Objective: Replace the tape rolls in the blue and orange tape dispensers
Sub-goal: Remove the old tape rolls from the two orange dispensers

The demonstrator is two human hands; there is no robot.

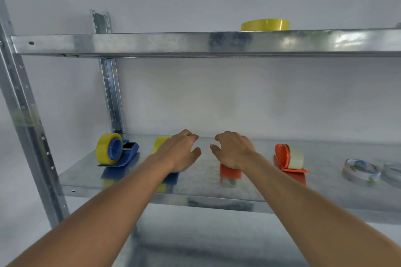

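On the lower metal shelf (pixel 195 182) stands a blue dispenser (pixel 118 151) with a yellow tape roll at the left. A second blue dispenser (pixel 172 175) with yellow tape (pixel 160 142) is mostly hidden behind my left hand (pixel 180 151), which hovers over it with fingers apart. My right hand (pixel 233 149) hovers, fingers spread, over an orange dispenser (pixel 230 172), mostly hidden. Another orange dispenser (pixel 286 158) with a clear roll stands further right. Neither hand holds anything.
A yellow tape roll (pixel 264 24) lies on the upper shelf (pixel 152 42). Two thin used rolls (pixel 360 169) lie at the right end of the lower shelf. Metal uprights (pixel 23 115) stand at the left, with a white wall behind.
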